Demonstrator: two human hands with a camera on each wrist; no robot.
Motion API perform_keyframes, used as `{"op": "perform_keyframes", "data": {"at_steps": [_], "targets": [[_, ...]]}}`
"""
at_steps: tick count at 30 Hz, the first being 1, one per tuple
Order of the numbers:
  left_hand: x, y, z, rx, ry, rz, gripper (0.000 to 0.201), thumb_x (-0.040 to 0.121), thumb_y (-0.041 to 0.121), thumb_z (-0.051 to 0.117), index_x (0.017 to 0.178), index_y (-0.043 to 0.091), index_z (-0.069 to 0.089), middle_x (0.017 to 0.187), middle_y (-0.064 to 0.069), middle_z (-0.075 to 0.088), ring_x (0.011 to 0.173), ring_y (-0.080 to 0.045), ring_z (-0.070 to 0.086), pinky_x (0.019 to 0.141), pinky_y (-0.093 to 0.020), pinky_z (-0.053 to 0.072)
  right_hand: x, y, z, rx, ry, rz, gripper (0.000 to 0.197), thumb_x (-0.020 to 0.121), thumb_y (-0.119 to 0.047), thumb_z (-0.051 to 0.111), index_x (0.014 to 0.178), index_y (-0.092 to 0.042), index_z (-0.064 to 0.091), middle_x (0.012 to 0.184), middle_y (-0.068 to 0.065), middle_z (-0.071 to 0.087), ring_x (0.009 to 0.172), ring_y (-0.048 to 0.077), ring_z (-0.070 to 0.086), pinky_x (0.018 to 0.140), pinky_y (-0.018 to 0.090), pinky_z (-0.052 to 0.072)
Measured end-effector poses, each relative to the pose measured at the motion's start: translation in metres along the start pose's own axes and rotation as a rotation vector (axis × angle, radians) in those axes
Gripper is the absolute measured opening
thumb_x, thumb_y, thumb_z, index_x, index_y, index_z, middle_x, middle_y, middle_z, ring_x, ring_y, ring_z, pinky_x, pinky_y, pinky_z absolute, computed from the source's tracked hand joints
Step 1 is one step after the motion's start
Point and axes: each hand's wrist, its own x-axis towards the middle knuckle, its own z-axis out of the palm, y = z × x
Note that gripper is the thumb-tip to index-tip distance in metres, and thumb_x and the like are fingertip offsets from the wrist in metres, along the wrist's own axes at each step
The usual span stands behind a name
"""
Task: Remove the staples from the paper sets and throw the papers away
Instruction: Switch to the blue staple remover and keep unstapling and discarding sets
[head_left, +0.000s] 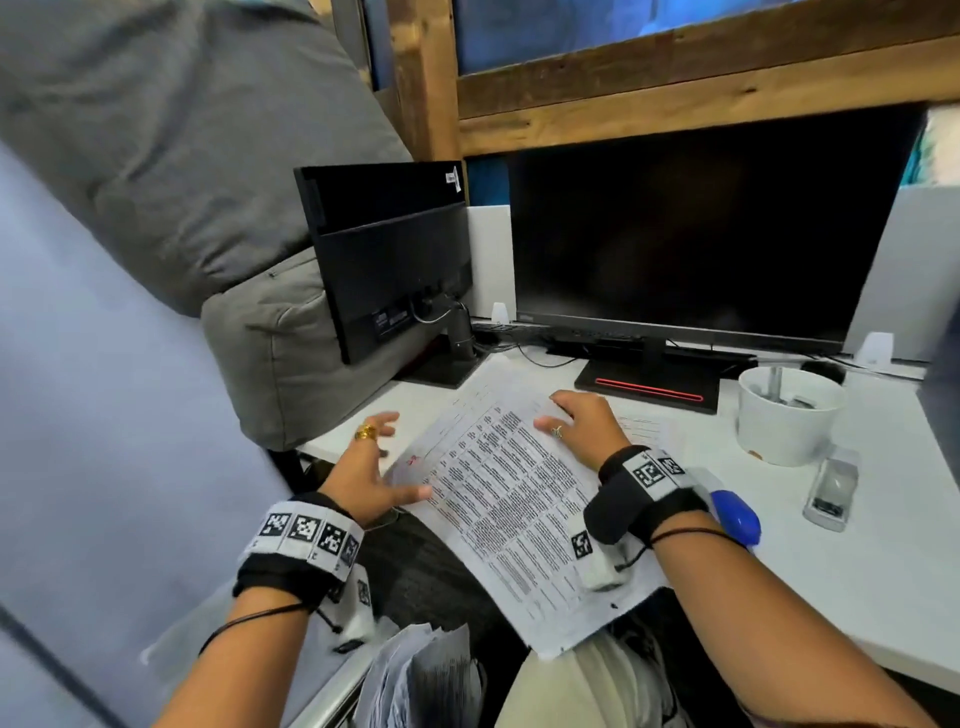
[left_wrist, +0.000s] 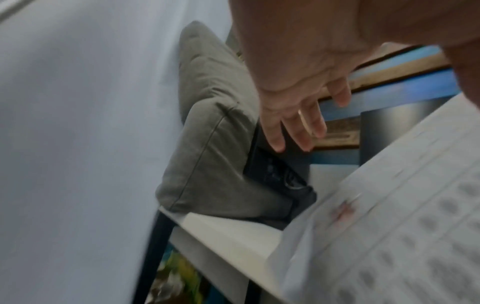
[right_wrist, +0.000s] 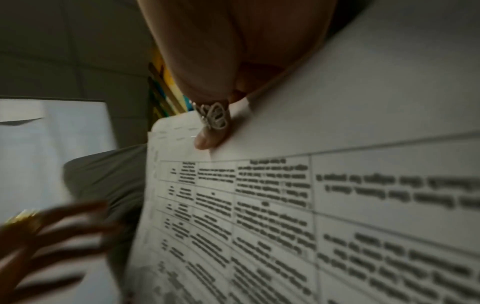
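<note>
Cup: a white cup (head_left: 787, 415) stands at the right of the tabletop (head_left: 883, 561), holding a metal rod and small items too unclear to name.
Surface: white tabletop with two dark monitors (head_left: 685, 234); a grey cushion (head_left: 171, 156) at left.
Paper set: the printed paper set (head_left: 511, 499) lies slanted over the tabletop's near edge.
Right hand: the right hand (head_left: 584, 423) rests flat on it, fingers (right_wrist: 207, 139) straight.
Left hand: the left hand (head_left: 371, 467) has its fingers (left_wrist: 298, 131) spread apart, thumb touching the paper's edge.
</note>
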Motion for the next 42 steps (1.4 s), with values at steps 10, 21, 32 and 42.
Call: {"op": "perform_keyframes", "data": {"at_steps": [10,21,32,42], "targets": [[-0.006,0.052,0.009,0.082,0.127,0.028,0.051,0.057,0.057,0.079,0.077,0.011,0.07,0.074,-0.002,0.071,0.07,-0.018,0.067,0.068,-0.038,0.055,-0.043,-0.033,0.024,0.002,-0.17,-0.171,0.014,0.081,-0.022,0.071,0.087,-0.009,0.071,0.078,0.006,0.068,0.078,0.024,0.062,0.075,0.036,0.047],[-0.024,0.071,0.026,0.188,0.054,-0.026,0.048,0.072,0.04,0.076,0.055,0.007,0.046,0.058,-0.007,0.048,0.054,-0.021,0.044,0.046,-0.027,0.034,-0.071,0.058,-0.062,-0.741,0.259,0.362,0.035,0.096,-0.028,0.045,0.104,0.0,0.064,0.106,0.021,0.061,0.104,0.037,0.053,0.082,0.039,0.044],[-0.032,0.077,0.03,0.375,-0.12,0.21,0.024,0.08,0.028,0.071,0.101,0.017,0.072,0.096,0.0,0.07,0.087,-0.015,0.061,0.075,-0.02,0.043,-0.086,0.06,-0.079,-0.173,0.065,0.746,0.05,0.094,-0.047,0.046,0.103,0.001,0.057,0.103,0.022,0.06,0.109,0.034,0.055,0.086,0.031,0.039],[-0.039,0.087,0.032,0.54,-0.024,0.337,0.038,0.091,0.045,0.051,0.078,0.011,0.064,0.065,-0.001,0.055,0.067,-0.021,0.054,0.056,-0.026,0.032,-0.081,-0.05,-0.003,0.9,0.461,0.221,0.037,0.09,0.001,0.052,0.119,-0.021,0.046,0.106,-0.001,0.059,0.094,0.013,0.057,0.083,0.026,0.048]]}}
